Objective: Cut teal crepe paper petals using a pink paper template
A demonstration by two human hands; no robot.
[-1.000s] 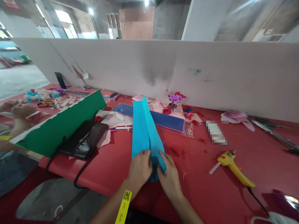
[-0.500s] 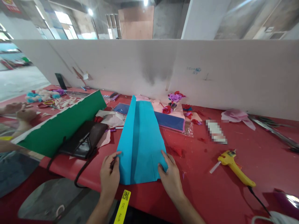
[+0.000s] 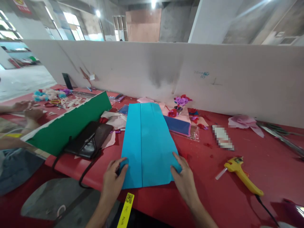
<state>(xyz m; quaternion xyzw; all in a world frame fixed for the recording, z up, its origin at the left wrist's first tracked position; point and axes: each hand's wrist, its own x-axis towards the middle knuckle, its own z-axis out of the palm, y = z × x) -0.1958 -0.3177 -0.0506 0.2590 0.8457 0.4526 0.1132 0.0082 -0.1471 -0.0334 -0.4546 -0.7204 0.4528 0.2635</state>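
Head view: the blue paper sheet (image 3: 148, 142), a narrow folded strip a second ago with both hands close together at its near end, now lies opened out flat and wide on the red table (image 3: 213, 196), its near edge close to the table's front edge. The hands have moved well apart to the two near corners. The left hand (image 3: 113, 182), with a yellow wristband (image 3: 124, 210) on its forearm, has thumb and fingers closed on the sheet's near left corner; the right hand (image 3: 186, 179) lies open and flat, fingers pressing the near right corner. The sheet is thin, matte and smooth, a long rectangle with one straight lengthwise crease left of its middle. Its far end covers part of a dark blue pack (image 3: 177, 125) in clear, shiny wrap. Left of it are a black leather-like bag (image 3: 89, 141) with a looping strap and a stiff green board (image 3: 68, 126) with a ragged white edge. A yellow plastic glue gun (image 3: 242, 175) lies to the right, and crinkled paper roses (image 3: 180, 103) stand near the partition.
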